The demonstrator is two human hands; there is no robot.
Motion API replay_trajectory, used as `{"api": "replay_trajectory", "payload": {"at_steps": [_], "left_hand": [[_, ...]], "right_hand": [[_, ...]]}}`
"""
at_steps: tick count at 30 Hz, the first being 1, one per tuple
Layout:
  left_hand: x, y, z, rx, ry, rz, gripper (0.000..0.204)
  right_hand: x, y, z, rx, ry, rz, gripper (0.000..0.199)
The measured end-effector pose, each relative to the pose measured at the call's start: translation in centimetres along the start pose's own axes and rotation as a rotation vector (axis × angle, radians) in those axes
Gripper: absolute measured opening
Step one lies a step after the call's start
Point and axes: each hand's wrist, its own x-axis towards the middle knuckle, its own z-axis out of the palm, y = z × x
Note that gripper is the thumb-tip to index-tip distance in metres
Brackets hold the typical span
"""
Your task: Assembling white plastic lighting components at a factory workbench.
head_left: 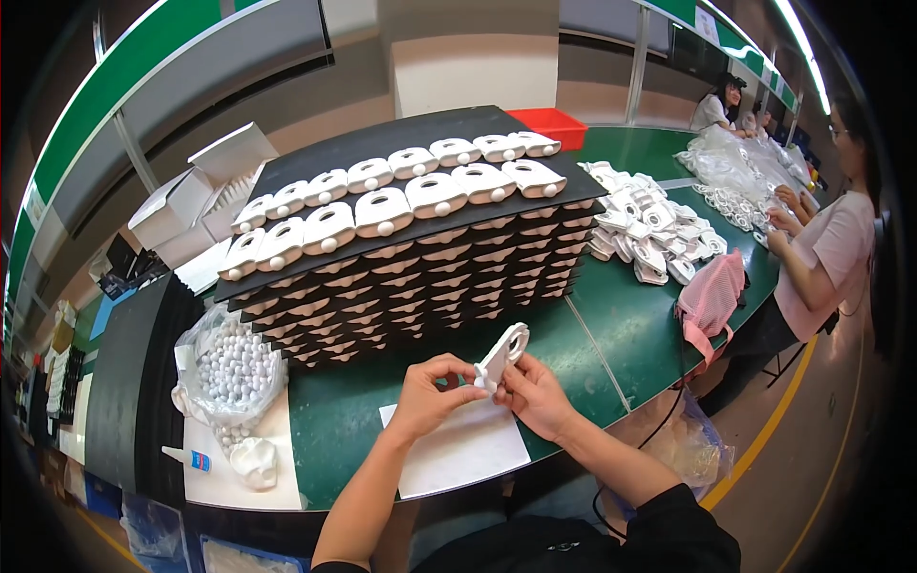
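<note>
In front of me, above a white sheet of paper [457,456], I hold a white plastic part [497,363] with a round hole at its far end. My right hand [540,396] grips it by its right side, fingers closed. My left hand [432,393] pinches at its near left end, where a small rounded white ball [480,379] shows between the fingertips and the part. Whether the ball sits fully against the part is hidden by my fingers. Just beyond stand stacked black boards [320,269]; two rows of similar white parts [436,194] with balls lie on top.
Left are a clear bag of white balls [234,368], a small glue bottle [196,459], crumpled white material [254,463] and black boards [134,382]. Right lie piled white parts [659,224] and a pink mesh bag [712,301]. A co-worker [826,239] stands beyond; a red bin [551,127] sits behind.
</note>
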Motion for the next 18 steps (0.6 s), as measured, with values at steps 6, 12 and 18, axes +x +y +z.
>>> {"api": "replay_trajectory", "payload": {"at_steps": [6, 12, 18], "left_hand": [[-0.2, -0.3, 0.8, 0.034, -0.016, 0.115, 0.017], [-0.4, -1.3, 0.3, 0.059, -0.041, 0.138, 0.028], [-0.4, 1.7, -1.2, -0.036, 0.091, 0.132, 0.057]], "right_hand": [[-0.6, -0.3, 0.6, -0.050, 0.004, -0.070, 0.013], [-0.9, -0.1, 0.2, -0.202, -0.008, -0.157, 0.014], [-0.7, -6.7, 2.1, -0.580, -0.192, -0.277, 0.019]]}}
